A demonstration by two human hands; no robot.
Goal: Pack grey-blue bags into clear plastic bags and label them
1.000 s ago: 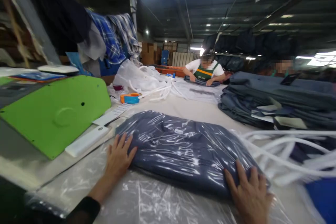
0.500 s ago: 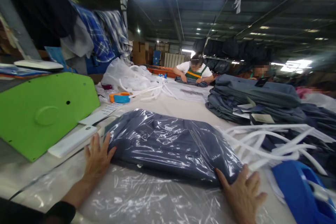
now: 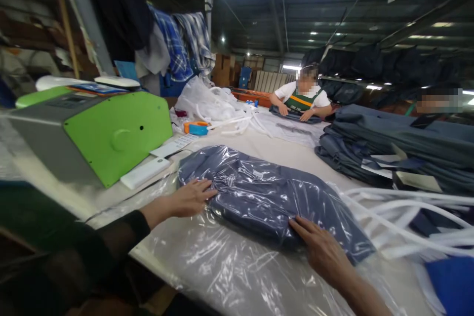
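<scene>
While the folded navy garment in clear plastic bag (image 3: pixel 266 197) is pressed flat at frame centre by the left hand (image 3: pixel 188 198) and right hand (image 3: pixel 322 249), fingers open, smoothing seems underway; sealing the loose bag end would likely follow.

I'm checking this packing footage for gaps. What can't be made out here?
Head view only:
- Bagged garment: glare on the plastic hides its type and label.
- Right hand: wrist cut by the bottom edge.
- Left hand: whether it presses or just rests.
- Green machine: front faces away.
</scene>
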